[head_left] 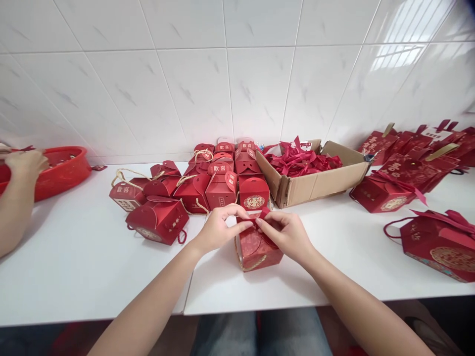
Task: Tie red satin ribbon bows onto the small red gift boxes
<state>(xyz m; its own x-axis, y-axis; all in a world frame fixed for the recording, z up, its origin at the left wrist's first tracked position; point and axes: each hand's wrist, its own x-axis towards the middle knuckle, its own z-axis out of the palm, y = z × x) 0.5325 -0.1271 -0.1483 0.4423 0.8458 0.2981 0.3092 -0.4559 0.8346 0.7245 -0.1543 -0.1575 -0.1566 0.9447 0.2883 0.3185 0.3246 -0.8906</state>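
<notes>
Pinching red ribbon with left grip and right grip atop angular red cardboard box, five o'clock; smooth white desk, glossy tiles.

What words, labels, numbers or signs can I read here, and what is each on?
"歡喜": on several red boxes grouped in the middle.
"歡喜": on the leftmost red box.
Too small or blurred to read surely: the round gold emblems, other print on the boxes, the lettering on the red packages at right, and any print on the box being handled.
</notes>
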